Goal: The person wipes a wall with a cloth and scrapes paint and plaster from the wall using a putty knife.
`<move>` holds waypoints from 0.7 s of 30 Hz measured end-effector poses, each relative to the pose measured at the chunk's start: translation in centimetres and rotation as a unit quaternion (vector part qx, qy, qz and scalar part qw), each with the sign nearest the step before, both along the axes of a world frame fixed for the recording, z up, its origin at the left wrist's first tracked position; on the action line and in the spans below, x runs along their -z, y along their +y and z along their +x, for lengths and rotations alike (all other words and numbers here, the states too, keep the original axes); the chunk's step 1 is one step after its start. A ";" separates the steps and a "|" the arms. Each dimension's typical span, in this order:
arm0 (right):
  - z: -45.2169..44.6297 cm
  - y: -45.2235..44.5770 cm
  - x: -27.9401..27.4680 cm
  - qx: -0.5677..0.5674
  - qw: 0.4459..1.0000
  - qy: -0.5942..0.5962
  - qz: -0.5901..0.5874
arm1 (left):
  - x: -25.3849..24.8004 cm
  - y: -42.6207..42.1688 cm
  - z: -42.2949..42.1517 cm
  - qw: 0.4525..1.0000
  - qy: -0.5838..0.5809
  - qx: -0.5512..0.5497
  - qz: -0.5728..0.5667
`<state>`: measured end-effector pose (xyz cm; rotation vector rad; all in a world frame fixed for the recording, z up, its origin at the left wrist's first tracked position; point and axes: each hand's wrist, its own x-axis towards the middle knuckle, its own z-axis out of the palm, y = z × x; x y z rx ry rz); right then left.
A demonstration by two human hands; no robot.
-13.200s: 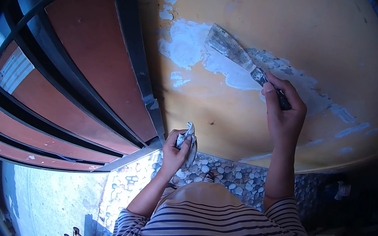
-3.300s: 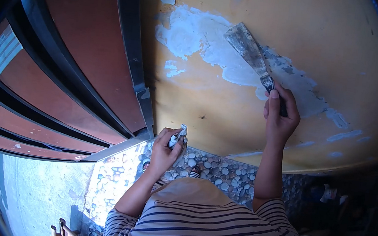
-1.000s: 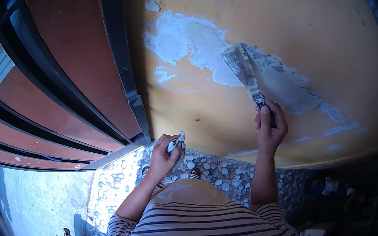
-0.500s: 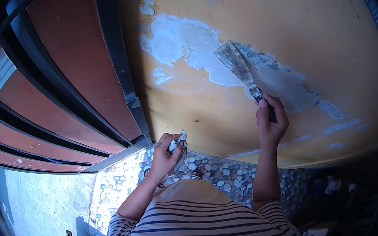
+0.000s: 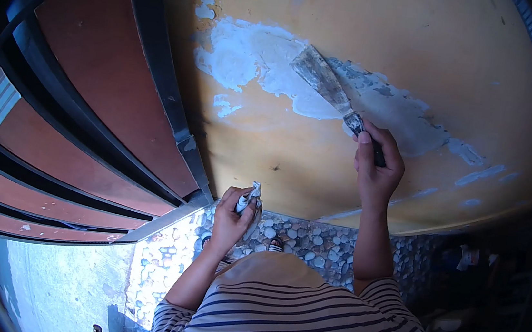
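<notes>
In my right hand is a putty knife, gripped by its dark handle. Its wide blade, smeared with grey filler, points up and left over the whitish putty patch on the yellow wall; I cannot tell if the edge touches. Exposed grey, rough surface shows just right of the blade. Lower down, near the wall's foot, my left hand is closed around a crumpled, whitish plastic packet, whose contents I cannot make out.
To the left stands a gate with reddish panels and a dark metal frame. Pebble-patterned flooring lies below, with pale concrete at lower left. Dim objects, among them a labelled container, sit at the right.
The putty knife and my right hand have shifted slightly up and to the left across the patch. My left hand with the packet has stayed nearly in place.
</notes>
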<state>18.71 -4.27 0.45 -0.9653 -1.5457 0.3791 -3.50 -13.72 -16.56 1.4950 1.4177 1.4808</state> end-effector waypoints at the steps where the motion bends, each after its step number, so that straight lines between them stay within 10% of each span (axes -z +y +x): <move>1: 0.3 -0.1 0.1 0.001 1.000 -0.002 0.004 | -0.1 0.0 0.0 1.000 0.003 -0.001 0.003; 21: 0.0 0.4 -0.1 0.006 1.000 -0.012 0.006 | 0.0 -0.2 -0.1 1.000 0.008 -0.005 0.012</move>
